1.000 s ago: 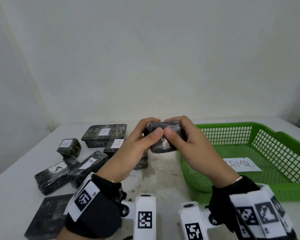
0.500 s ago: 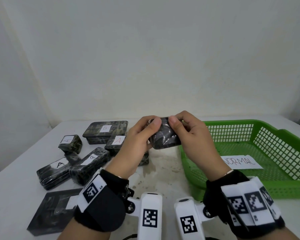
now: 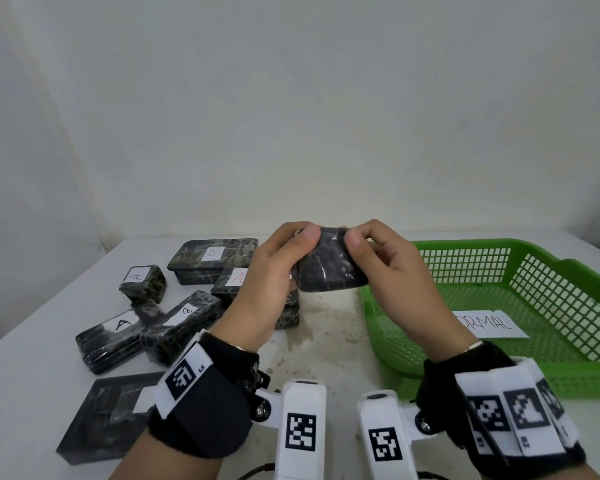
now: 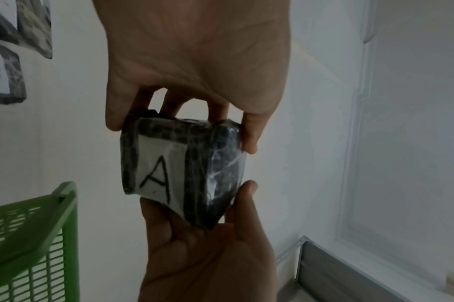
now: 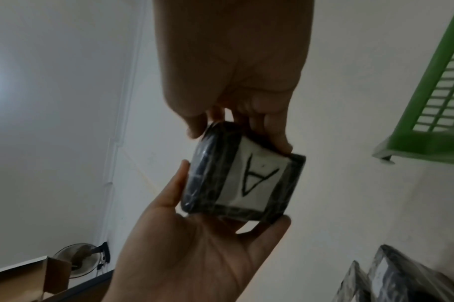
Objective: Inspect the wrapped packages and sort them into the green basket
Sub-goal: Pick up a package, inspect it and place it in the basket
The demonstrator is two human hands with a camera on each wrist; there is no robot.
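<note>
Small wrapped package point(image 3: 329, 263) held in the air by both hands, left of the green basket point(image 3: 548, 251) and above the table point(image 3: 326, 317), just outside the basket's near-left corner. Left hand point(image 3: 271, 282) gripping the package's left side, thumb on top, fingers curled behind. Right hand point(image 3: 392, 271) gripping the right side likewise, thumb tip on the upper edge. Dark, glossy film on the face toward the head camera; white label with handwritten "A" point(image 4: 158, 173) on the opposite face, seen from both wrist views. Package tilted, top edge leaning away. Inside the basket, flat on its floor: paper slip point(image 3: 492, 323) reading "ORMAL", first letter hidden behind the right hand. Left of the basket, on the table beyond the left hand: cluster of wrapped packages — long one marked "B" point(image 3: 215, 259) farthest back, small cube marked "A" point(image 3: 142, 283), two long ones marked "A" point(image 3: 110, 336) and "B" point(image 3: 184, 320) touching side by side, another "A" package point(image 3: 232, 280) partly behind the left hand. Flat dark package point(image 3: 108, 417) at the table's near edge, well left of the basket.
</note>
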